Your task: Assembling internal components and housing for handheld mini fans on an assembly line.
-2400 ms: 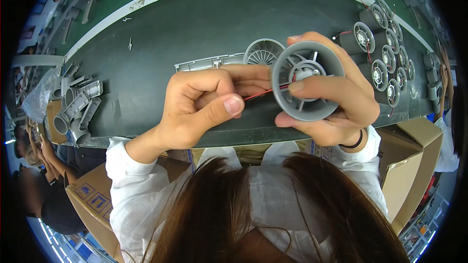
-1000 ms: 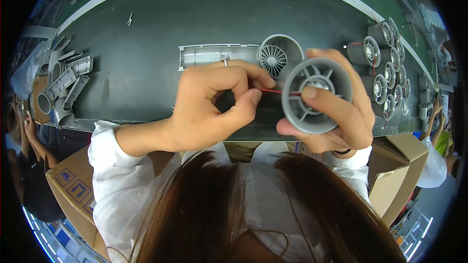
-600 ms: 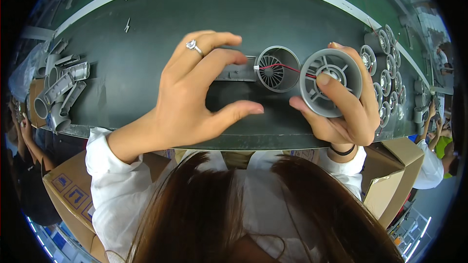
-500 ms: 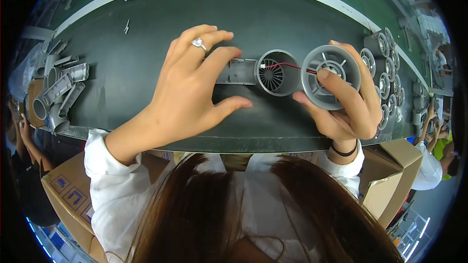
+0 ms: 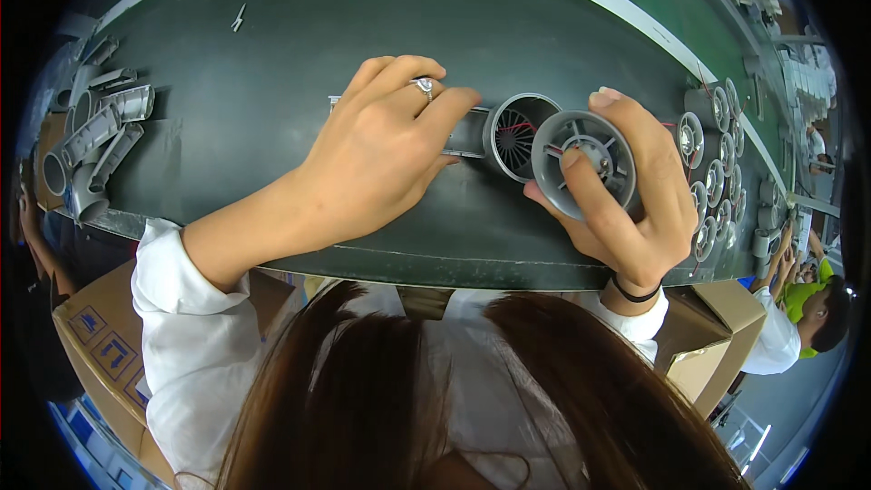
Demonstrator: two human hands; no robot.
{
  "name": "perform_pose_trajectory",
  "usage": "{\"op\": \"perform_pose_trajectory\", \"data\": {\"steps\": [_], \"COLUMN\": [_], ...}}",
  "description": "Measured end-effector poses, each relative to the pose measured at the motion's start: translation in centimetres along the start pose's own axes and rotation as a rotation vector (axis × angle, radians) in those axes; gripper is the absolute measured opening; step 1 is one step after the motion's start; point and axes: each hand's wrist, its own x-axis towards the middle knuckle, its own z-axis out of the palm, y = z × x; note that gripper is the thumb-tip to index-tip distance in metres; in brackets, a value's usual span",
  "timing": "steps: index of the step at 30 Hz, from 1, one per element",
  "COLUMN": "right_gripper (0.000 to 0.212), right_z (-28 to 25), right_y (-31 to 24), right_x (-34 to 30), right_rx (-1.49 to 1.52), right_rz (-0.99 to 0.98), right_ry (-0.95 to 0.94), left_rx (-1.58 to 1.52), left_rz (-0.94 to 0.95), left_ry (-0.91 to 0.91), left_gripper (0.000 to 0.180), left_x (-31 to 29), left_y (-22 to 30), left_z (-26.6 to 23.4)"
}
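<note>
A grey plastic hair dryer housing (image 5: 523,138) lies on the dark green bench, its round barrel facing up with a radial grille inside. My left hand (image 5: 386,141), with a ring on one finger, is closed around its handle, covering most of it. My right hand (image 5: 640,191) grips a round grey fan motor unit (image 5: 581,141), a ring with spokes around a central hub. One finger presses on the hub, and the thumb is at the lower left of the ring. The unit is tilted beside the barrel's right rim, overlapping it in view. A bit of red wire shows inside the barrel.
Several grey housings (image 5: 113,127) are piled at the bench's left end. Several more fan motor units (image 5: 717,159) stand at the right. Small grey scraps (image 5: 239,17) lie at the far left. Cardboard boxes (image 5: 109,345) flank me below the bench edge; other people sit beyond both sides.
My left hand has moved right and closed on the housing's handle. My right hand has brought the fan motor unit left, closer to the barrel, and the red wire is now mostly hidden.
</note>
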Motion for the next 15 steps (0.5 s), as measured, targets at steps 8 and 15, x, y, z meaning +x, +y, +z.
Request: {"op": "perform_pose_trajectory", "data": {"steps": [8, 15], "right_gripper": [0.040, 0.037], "right_z": [0.25, 0.87], "right_y": [-0.61, -0.77], "right_x": [0.42, 0.46], "right_rx": [0.057, 0.107], "right_rz": [-0.022, -0.028], "right_ry": [0.007, 0.011], "left_rx": [-0.039, -0.118], "left_rz": [-0.004, 0.013], "left_ry": [0.044, 0.036], "left_gripper": [0.046, 0.039], "left_x": [0.04, 0.16], "left_y": [0.22, 0.31], "left_z": [0.07, -0.02]}}
